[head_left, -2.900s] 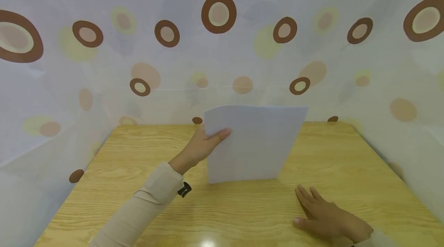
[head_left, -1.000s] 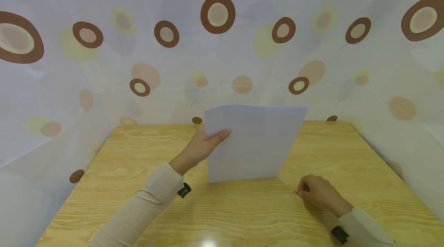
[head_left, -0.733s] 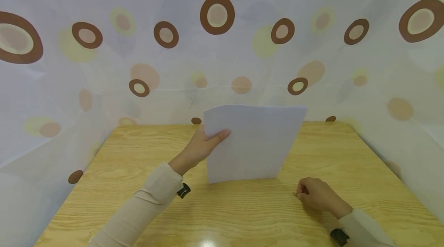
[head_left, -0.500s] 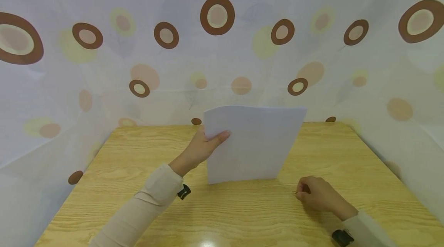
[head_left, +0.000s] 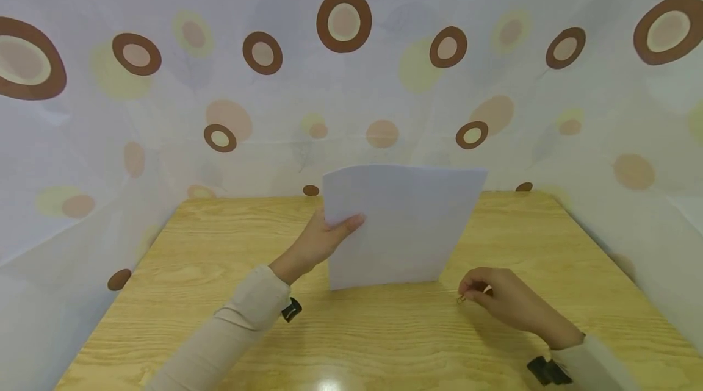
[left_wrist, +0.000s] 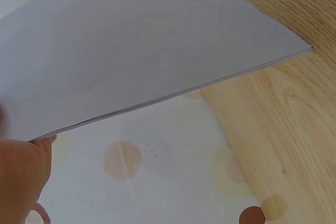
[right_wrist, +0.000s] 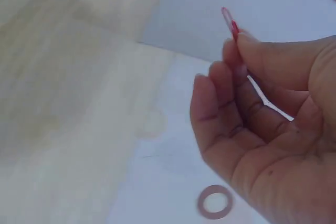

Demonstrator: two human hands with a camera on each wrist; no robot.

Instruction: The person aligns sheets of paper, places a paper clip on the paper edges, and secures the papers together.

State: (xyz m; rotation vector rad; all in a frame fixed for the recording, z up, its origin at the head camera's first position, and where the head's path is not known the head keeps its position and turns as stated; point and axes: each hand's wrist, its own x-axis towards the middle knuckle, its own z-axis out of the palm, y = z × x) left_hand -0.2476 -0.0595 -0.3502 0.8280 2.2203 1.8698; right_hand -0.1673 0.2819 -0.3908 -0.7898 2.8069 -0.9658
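Observation:
My left hand (head_left: 315,244) grips a stack of white paper (head_left: 406,226) by its left edge, thumb across the front face. The stack stands upright over the table's middle, its top edge slightly bowed near the thumb; in the left wrist view several sheets show along its edge. Right of the lower corner of the paper, my right hand (head_left: 508,299) pinches a small red paper clip (right_wrist: 229,18) between thumb and index finger. One looped end of the clip pokes out past the fingertips, apart from the paper. The other fingers of that hand are loosely curled.
The light wooden table (head_left: 219,293) reaches back to a white sheet (head_left: 285,98) with brown and pastel circles, which encloses it at the back and both sides. Black wrist straps (head_left: 291,309) show at both sleeves.
My right hand lay spread on the table, then came to pinch the paper clip. It has since shifted up and left, towards the paper. The left hand's thumb sits slightly lower.

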